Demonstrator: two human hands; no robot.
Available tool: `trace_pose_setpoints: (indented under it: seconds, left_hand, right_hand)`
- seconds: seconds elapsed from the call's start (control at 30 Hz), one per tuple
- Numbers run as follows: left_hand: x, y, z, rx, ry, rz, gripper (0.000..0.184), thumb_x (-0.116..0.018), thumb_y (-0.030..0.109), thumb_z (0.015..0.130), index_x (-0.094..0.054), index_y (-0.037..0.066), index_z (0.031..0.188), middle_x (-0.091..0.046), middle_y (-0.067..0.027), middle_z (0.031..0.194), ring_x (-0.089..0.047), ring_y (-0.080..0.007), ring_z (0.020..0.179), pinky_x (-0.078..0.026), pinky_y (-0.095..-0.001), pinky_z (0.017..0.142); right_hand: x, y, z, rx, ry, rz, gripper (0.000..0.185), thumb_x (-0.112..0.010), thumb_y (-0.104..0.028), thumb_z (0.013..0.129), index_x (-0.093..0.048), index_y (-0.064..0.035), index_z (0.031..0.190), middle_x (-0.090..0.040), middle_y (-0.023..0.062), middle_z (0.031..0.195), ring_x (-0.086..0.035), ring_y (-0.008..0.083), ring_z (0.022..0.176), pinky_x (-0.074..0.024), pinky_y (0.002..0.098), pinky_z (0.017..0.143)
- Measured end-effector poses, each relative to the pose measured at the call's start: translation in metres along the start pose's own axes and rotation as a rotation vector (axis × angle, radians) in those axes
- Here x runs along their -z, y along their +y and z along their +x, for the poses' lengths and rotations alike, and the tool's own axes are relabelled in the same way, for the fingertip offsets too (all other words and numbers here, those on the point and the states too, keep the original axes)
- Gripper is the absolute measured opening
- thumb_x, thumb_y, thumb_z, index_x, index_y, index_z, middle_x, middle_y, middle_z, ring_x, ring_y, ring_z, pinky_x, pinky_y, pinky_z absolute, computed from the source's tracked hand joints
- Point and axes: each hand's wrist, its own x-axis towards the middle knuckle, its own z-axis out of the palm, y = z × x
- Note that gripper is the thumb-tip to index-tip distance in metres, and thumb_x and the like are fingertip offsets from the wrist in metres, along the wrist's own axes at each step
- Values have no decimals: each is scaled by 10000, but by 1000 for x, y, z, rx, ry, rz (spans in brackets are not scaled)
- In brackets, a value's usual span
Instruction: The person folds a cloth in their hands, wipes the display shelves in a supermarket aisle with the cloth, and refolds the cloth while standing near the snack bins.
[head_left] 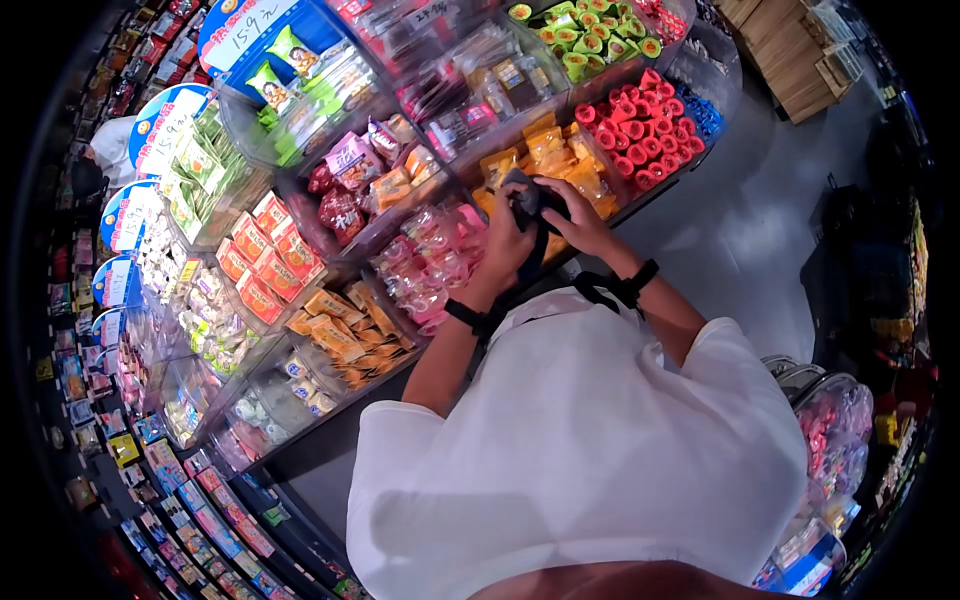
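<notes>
A dark grey and black item (530, 203), soft-looking like folded cloth, is held up between my two hands; its exact kind is not clear. Its left side is gripped by my left hand (506, 238), the fingers curled around it. My right hand (578, 218) closes on the opposite side, with fingers bent over the top edge. Both hands are above the front edge of a candy display. Just beyond them lie yellow-orange packets (550, 150), and pink clear-wrapped sweets (430, 255) sit beside my left hand. Each wrist wears a black band.
Red cup-shaped sweets (640, 135) fill a bin to the right, with blue packets (703, 112) past them. Orange boxes (268, 258) and orange-brown packets (345, 330) lie left. Blue price signs (245, 35) stand behind. Grey floor (745, 240) and wooden crates (790, 60) are at right.
</notes>
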Motion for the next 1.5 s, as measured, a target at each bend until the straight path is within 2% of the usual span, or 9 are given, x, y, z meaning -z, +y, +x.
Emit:
trace_pose_setpoints:
  seconds: [0.3,0.57,0.7,0.77,0.97,1.13,1.27,1.4,1.5]
  left_hand:
    - [-148,-5,119,217,-186,-598,559,-585,-112,803,-408,105,1287,-520,-71,1127,-531,-168,1067,-455,-301,927]
    - [-171,-56,109,371,-248,-35,315,-627,157,922,-536,47,1202,-624,-100,1017,-602,-179,947,-487,-320,841]
    - [-150,-44,82,429,-666,464,397,-643,359,903,-639,42,1142,-691,-153,1022,-661,-240,866,-517,-370,766]
    - [-148,1,80,292,-692,528,360,-646,356,884,-671,26,1027,-678,-189,890,-670,-306,804,-511,-383,719]
    - [-134,267,76,-355,-440,-137,183,-789,137,780,-744,39,927,-658,-91,825,-580,-143,648,-420,-295,574]
    - [-119,331,27,-763,-277,-545,166,-849,126,705,-696,120,769,-566,17,759,-539,-108,600,-346,-265,506]
    - [-131,346,-1,-799,93,-553,182,-768,57,737,-623,161,700,-540,60,751,-523,-79,587,-331,-246,491]
    - [-126,335,-4,-955,-32,-737,163,-659,37,773,-614,163,681,-543,51,725,-489,-80,563,-332,-241,505]
    - [-98,362,-25,-545,-294,-535,139,-718,111,739,-605,154,672,-546,5,695,-424,-115,547,-303,-246,497]
  right_hand:
    - [118,84,-5,-80,283,-70,827,-740,-122,747,-276,-20,1424,-398,197,1351,-414,313,1296,-352,406,1072]
    - [153,134,-30,-217,-62,-66,632,-616,1,708,-444,-1,1316,-546,162,1187,-543,281,1142,-442,377,963]
    - [170,122,-66,-190,-417,-156,412,-636,-51,698,-600,-16,1107,-581,221,1102,-562,376,1080,-449,413,936]
    - [176,133,-88,-234,-379,-157,426,-637,-50,704,-620,-42,1130,-583,212,1108,-559,374,1087,-450,411,944]
    - [200,165,-132,-339,-87,-87,594,-687,-78,678,-534,50,1238,-599,237,1146,-579,373,1103,-459,386,954]
    - [218,200,-177,-493,155,38,637,-700,-58,682,-517,70,1279,-630,208,1151,-610,282,1077,-471,339,948]
    - [248,161,-207,-479,122,-162,521,-624,-4,739,-531,56,1248,-645,160,1132,-628,242,1017,-504,331,871]
    - [268,126,-236,-498,213,62,265,-506,19,811,-615,-1,1052,-659,104,948,-644,225,836,-536,311,697]
    - [277,118,-230,-552,226,-60,346,-601,-14,760,-598,18,1104,-671,116,982,-637,215,878,-511,318,779]
